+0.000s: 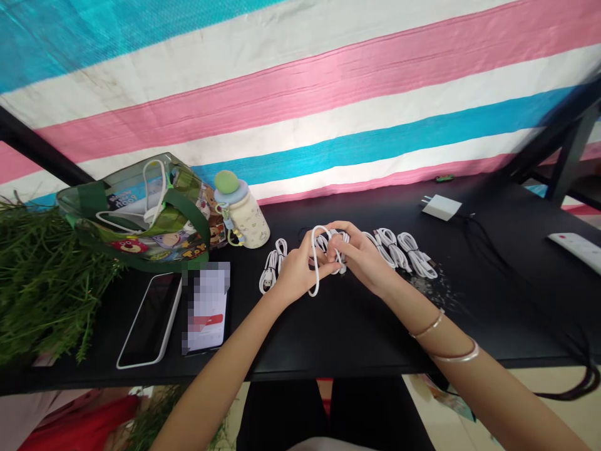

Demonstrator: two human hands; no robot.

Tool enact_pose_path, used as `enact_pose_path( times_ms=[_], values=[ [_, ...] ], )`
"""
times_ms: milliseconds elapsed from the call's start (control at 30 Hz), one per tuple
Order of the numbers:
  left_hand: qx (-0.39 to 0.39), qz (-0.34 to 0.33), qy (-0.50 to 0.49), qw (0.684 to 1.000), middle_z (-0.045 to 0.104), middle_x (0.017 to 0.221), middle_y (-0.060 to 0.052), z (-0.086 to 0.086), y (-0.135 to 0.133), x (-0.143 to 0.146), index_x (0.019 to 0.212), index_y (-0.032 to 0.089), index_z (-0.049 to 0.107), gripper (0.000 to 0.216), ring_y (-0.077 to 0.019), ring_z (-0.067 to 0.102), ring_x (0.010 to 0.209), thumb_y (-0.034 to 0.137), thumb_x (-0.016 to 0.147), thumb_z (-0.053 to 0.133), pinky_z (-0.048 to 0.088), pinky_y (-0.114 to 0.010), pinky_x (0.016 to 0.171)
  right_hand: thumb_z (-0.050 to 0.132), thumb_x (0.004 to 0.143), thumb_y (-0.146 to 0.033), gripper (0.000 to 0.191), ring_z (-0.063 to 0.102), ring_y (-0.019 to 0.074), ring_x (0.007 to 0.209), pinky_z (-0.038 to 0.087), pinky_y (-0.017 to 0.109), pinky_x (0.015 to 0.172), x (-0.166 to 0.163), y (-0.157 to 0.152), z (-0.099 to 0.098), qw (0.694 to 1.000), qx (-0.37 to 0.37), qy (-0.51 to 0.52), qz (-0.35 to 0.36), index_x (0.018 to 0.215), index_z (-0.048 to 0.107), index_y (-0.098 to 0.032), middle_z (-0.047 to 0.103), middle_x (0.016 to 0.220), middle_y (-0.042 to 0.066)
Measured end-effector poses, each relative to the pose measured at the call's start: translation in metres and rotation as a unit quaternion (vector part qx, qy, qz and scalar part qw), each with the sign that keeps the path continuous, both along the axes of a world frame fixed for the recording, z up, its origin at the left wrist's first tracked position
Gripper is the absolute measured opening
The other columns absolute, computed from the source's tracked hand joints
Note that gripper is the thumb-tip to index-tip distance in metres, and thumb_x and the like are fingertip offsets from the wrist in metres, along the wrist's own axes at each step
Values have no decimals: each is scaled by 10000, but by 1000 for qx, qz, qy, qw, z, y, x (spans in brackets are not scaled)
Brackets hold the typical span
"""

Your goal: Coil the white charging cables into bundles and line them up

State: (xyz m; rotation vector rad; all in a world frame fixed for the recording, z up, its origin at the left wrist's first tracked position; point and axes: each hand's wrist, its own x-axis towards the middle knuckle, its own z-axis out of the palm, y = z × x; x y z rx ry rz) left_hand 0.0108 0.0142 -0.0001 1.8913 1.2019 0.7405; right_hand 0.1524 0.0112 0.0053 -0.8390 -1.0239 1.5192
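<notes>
Over the middle of the black table, my left hand [300, 266] and my right hand [359, 250] are closed around a white cable [315, 266], with one loop of it standing up between them. The cable's ends cannot be made out among the fingers. To the left lies a coiled white cable [270, 270] with a metal plug, partly behind my left hand. On the right, several bundled white cables [417, 255] lie in a row, close to my right hand. More white coils show behind my fingers, partly hidden.
A green see-through bag [183, 244] and a cream bottle [251, 222] stand at the back left. Two phones, one dark [150, 319] and one lit [206, 313], lie before them. Green plant fronds [51, 282] reach over the left side. A white charger [441, 207] and a remote [577, 250] lie right.
</notes>
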Motion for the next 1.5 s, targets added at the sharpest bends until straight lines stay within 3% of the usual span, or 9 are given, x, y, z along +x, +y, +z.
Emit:
enact_pose_path(
  times_ms=[233,433,633,867,1000,1167,1367,1500],
  values=[
    [113,32,-32,993,704,791,35,1,1,-3,1288,240,448,546,-132,655,770,223,779,645,501,-235,690,714,618,-312,374,438,76,430,335,224,473,2,0,0,1000,-22,8,-19,912,503,-217,490,453,-127],
    [182,28,-29,983,711,903,-1,2,3,-4,1040,228,623,230,-126,652,806,170,826,562,508,-230,693,650,638,-265,297,381,57,374,313,237,460,4,0,2,999,-47,28,4,901,523,-210,507,487,-115],
    [188,2,-23,982,694,993,-37,1,3,-5,1066,223,648,239,-148,647,841,203,867,518,532,-252,713,655,611,-227,300,327,32,333,317,228,431,4,1,5,995,-68,73,8,893,554,-206,516,500,-120],
    [153,-39,-49,986,686,1087,-64,-1,3,-4,1126,219,645,291,-183,645,959,224,878,493,553,-284,777,654,658,-228,260,287,29,285,275,206,388,7,0,6,991,-85,92,39,905,571,-216,401,413,-153],
    [125,-44,-89,987,664,1193,-61,-3,4,-5,1232,234,575,373,-180,636,1048,187,882,454,549,-282,820,604,677,-199,254,303,35,286,300,215,403,8,0,6,991,-70,101,49,929,580,-223,433,427,-145],
    [97,-48,-104,989,674,1174,-79,-4,6,-7,1254,203,551,370,-192,616,1101,230,914,407,539,-300,846,577,669,-196,250,274,41,294,328,239,425,8,1,6,992,-56,99,57,916,596,-233,454,449,-138],
    [79,-56,-75,992,659,1193,-69,-4,6,-4,1271,229,524,405,-191,609,1085,214,867,490,534,-307,830,595,742,-283,188,209,52,312,302,264,435,9,0,4,995,-15,71,63,928,595,-258,410,457,-127],
    [77,-72,-49,993,647,1209,-66,-5,4,-3,1317,266,473,479,-203,598,1110,204,846,532,518,-328,841,592,794,-369,183,258,83,342,269,265,434,9,-1,3,997,-6,52,55,951,583,-275,350,425,-118]
  ],
)
